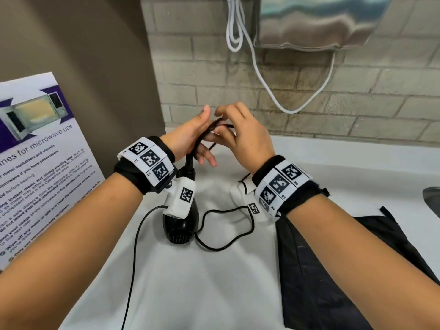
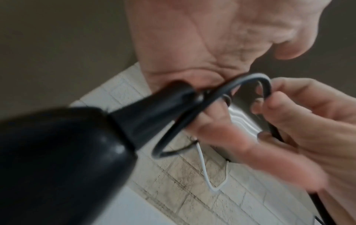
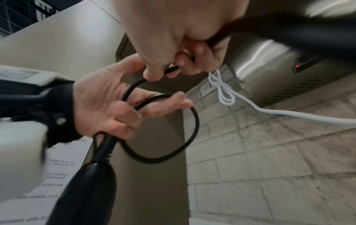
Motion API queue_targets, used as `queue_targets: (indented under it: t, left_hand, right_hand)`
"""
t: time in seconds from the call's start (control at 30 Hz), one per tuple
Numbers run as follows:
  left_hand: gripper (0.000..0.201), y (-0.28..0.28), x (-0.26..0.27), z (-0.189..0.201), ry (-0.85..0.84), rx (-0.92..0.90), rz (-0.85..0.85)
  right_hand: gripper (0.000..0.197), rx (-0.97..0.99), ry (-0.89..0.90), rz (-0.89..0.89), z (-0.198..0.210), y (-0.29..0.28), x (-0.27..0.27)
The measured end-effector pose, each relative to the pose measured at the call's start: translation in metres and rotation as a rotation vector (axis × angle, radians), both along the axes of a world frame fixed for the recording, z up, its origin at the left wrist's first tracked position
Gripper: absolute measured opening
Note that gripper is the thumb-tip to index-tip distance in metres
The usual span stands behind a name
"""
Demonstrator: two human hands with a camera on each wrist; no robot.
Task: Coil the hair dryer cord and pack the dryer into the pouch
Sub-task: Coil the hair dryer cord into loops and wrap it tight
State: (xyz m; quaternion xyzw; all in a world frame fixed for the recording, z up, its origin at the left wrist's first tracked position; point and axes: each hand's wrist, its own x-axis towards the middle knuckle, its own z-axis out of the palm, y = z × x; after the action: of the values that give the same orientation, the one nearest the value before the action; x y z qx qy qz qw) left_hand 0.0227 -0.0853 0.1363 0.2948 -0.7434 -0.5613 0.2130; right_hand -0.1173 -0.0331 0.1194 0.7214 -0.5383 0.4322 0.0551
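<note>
The black hair dryer (image 1: pixel 183 225) hangs nose-down just under my left wrist, over the white counter (image 1: pixel 214 282). My left hand (image 1: pixel 190 136) is raised near the brick wall, with a loop of the black cord (image 3: pixel 194 126) draped over its fingers. Its lower fingers curl by the cord's stiff base at the dryer (image 3: pixel 90 190) handle. My right hand (image 1: pixel 240 134) faces it and pinches the cord (image 2: pixel 265 80) between thumb and fingers. The rest of the cord (image 1: pixel 226 227) trails in loose loops on the counter. The black pouch (image 1: pixel 333 270) lies flat at the right.
A microwave-use sign (image 1: pixel 40 151) leans at the left. A steel wall unit (image 1: pixel 316 20) hangs above, with a white cable (image 1: pixel 262 79) drooping below it. A sink edge (image 1: pixel 432 198) shows at the far right. A wall socket (image 3: pixel 207 89) is behind.
</note>
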Motion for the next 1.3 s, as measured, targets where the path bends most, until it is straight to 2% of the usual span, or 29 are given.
queue_targets:
  t: [0.07,0.17,0.27,0.37,0.5,0.7,0.83,0.97,1.03,1.2,1.3]
  left_hand:
    - [0.068,0.003,-0.005,0.000,0.025,-0.006,0.021]
    - [0.065,-0.003,-0.005,-0.003,0.079,0.084,0.097]
    - [0.056,-0.009,-0.001,-0.006,0.092,0.121,0.165]
    - [0.058,-0.010,0.000,-0.007,0.108,0.108,0.170]
    - [0.067,-0.009,-0.003,-0.006,0.156,0.164,0.104]
    - [0.043,-0.004,-0.007,-0.013,0.247,0.125,0.149]
    - [0.035,-0.008,-0.004,-0.011,0.329,0.204,0.192]
    - [0.034,-0.012,0.002,-0.011,0.350,0.256,0.160]
    - [0.035,-0.012,0.005,-0.010,0.314,0.275,0.109]
    - [0.044,-0.010,0.009,-0.008,0.236,0.381,0.007]
    - [0.046,-0.004,0.003,-0.009,0.220,0.377,-0.016]
  right_hand:
    - [0.027,0.090,0.055,-0.078,0.009,-0.002,-0.001]
    - [0.027,0.249,0.149,-0.125,0.012,-0.009,-0.007]
    - [0.024,0.354,-0.017,-0.005,0.004,-0.012,-0.014]
    - [0.025,0.334,-0.096,0.017,0.001,-0.011,-0.014]
    - [0.038,0.254,-0.142,-0.054,0.004,-0.009,-0.007]
    - [0.053,0.190,-0.208,-0.136,0.007,-0.008,-0.006]
    - [0.044,0.270,-0.278,-0.024,0.001,-0.011,-0.007]
    - [0.031,0.244,-0.323,0.100,-0.013,-0.007,-0.009]
    - [0.032,0.209,-0.293,0.089,-0.016,-0.003,-0.010]
    - [0.023,0.157,-0.364,0.039,-0.008,-0.007,-0.010]
    - [0.021,0.141,-0.389,0.025,-0.004,-0.013,-0.012]
